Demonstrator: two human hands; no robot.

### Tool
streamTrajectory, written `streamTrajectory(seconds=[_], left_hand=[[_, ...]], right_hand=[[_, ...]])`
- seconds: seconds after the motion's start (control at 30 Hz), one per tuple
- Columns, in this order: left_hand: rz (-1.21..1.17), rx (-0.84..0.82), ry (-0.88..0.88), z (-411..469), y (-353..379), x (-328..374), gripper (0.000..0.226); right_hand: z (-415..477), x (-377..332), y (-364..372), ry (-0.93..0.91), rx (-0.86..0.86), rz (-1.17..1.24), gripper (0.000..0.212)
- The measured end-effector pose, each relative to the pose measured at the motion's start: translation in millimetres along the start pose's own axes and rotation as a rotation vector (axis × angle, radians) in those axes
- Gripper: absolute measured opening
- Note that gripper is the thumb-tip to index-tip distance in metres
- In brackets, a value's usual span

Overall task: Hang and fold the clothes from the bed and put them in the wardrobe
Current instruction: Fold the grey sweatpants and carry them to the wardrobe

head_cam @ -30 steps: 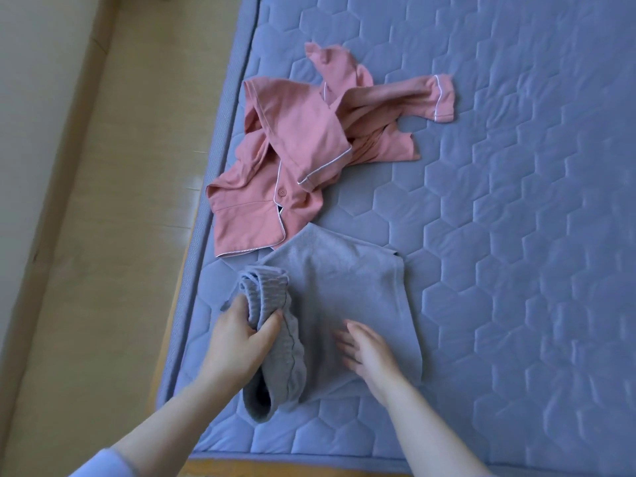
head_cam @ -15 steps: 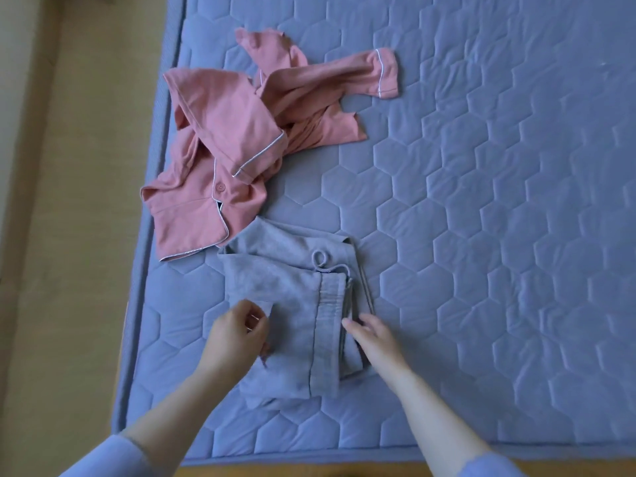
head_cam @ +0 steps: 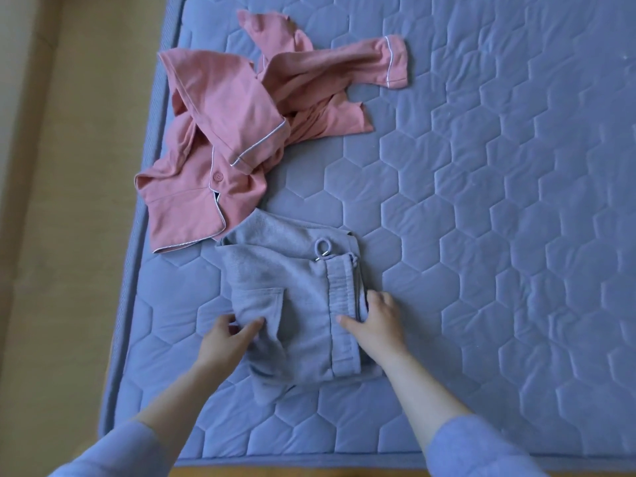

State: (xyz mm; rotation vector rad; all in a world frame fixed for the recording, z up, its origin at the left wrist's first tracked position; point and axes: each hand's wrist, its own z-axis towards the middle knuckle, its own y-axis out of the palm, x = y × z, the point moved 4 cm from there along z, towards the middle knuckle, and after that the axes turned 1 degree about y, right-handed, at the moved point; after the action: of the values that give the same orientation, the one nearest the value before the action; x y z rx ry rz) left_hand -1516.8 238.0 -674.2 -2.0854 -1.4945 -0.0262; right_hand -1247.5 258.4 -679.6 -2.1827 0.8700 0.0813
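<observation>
We look down on the bed (head_cam: 499, 201), its blue-grey cover quilted in hexagons. The grey trousers (head_cam: 303, 304) lie folded into a rough rectangle near the bed's near left corner, with the ribbed waistband (head_cam: 342, 304) running near-to-far along their right side and a drawstring loop (head_cam: 323, 245) showing at the far end.

Our left hand (head_cam: 223, 339) is grasping the trousers, pinching a loose fold at their left side between thumb and fingers. Our right hand (head_cam: 378, 325) lies over the right edge of the folded trousers, the thumb stretched left across the waistband and the fingers bent at the edge. We cannot tell whether it grips the cloth or only presses on it.

Just beyond the trousers, on the far left, the pink pyjama top (head_cam: 220, 132) lies crumpled, one piped sleeve flung out to the right. Its near hem touches the trousers' far left corner. Pale wooden floor (head_cam: 69, 235) runs along the left of the bed.
</observation>
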Motion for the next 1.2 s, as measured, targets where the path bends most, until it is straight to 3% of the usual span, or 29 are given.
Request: streamTrajectory(seconds=[0.07, 0.1, 0.23, 0.33, 0.47, 0.73, 1.2], left_hand=[[-0.051, -0.023, -0.017, 4, 5, -3, 0.032], [-0.096, -0.033, -0.040, 5, 7, -6, 0.038], [-0.251, -0.051, -0.123, 3, 12, -16, 0.047], [-0.330, -0.094, -0.121, -6, 15, -10, 0.049], [-0.430, -0.081, -0.079, -24, 8, 7, 0.050], [-0.382, -0.045, 0.191, -99, -40, 55, 0.030], [-0.263, -0.210, 0.788, -308, -145, 198, 0.035]], right_hand=[[3, 3, 4, 0.053, 0.020, -0.003, 0.097], [3, 2, 6, 0.057, 0.022, 0.046, 0.105], [4, 3, 15, 0.130, -0.113, 0.323, 0.078], [2, 3, 11, 0.098, -0.110, 0.414, 0.061], [-15, -13, -7, -0.017, -0.037, 0.427, 0.060], [-89, -51, -75, -0.146, 0.062, 0.557, 0.046], [-309, -107, -250, -0.349, 0.541, 0.784, 0.041]])
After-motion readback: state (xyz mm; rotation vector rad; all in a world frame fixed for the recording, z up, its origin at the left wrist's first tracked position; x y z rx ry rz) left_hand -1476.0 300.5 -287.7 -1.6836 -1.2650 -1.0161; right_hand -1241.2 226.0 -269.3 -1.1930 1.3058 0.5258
